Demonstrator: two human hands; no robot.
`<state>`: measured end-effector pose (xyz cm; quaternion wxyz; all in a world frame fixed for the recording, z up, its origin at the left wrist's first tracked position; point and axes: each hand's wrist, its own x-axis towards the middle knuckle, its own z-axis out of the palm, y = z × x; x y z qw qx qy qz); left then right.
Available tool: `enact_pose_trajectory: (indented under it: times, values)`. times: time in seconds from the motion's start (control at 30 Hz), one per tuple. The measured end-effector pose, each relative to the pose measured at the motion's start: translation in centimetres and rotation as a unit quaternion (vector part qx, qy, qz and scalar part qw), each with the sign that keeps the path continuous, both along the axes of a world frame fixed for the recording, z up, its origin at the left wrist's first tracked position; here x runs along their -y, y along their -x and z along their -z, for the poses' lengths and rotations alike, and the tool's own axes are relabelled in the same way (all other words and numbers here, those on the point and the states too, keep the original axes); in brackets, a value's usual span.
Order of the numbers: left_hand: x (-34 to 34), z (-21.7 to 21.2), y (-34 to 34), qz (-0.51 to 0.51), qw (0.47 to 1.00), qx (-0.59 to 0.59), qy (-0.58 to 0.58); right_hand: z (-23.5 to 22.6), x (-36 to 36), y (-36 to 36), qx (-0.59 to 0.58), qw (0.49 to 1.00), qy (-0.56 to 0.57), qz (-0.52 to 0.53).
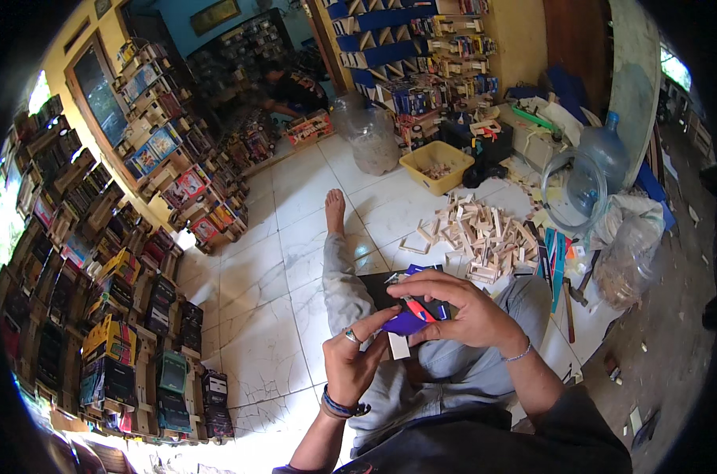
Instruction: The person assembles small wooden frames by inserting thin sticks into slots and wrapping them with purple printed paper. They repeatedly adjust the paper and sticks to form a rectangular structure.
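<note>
Above my lap, a small purple piece of sheet or card (403,323) is between my two hands. My left hand (352,359) pinches its left side between thumb and fingers. Curved over its right side is my right hand (470,312), with the thumb underneath. A red-orange strip or tool (418,309) lies against the purple piece by my right fingers; its kind is not clear. Below sticks out a pale flat block (398,346), apparently wood, partly covered. Behind my hands a dark board (372,286) rests by my legs, with small bits on it.
A heap of small wooden pieces (485,237) lies on the tiled floor beyond my right knee. Near it are a hammer (577,294), a yellow basin (437,167) and a large plastic bottle (599,158). Stacked boxed goods (109,363) line the left. Another person (295,91) sits at the back.
</note>
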<state>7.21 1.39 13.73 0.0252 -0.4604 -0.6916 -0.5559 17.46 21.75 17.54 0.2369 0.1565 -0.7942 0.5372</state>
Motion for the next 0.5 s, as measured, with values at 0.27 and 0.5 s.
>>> enact_pose_trajectory:
  times: [0.27, 0.5]
  values:
    - [-0.5, -3.2, -2.4, -0.014, 0.997, -0.06, -0.042, -2.6, 2.8, -1.8, -0.136, 0.962, -0.152, 0.183]
    - [-0.1, -4.9, -3.2, -0.012, 0.989, -0.141, -0.05, -2.9, 3.3, -4.2, -0.171, 0.943, -0.2, 0.205]
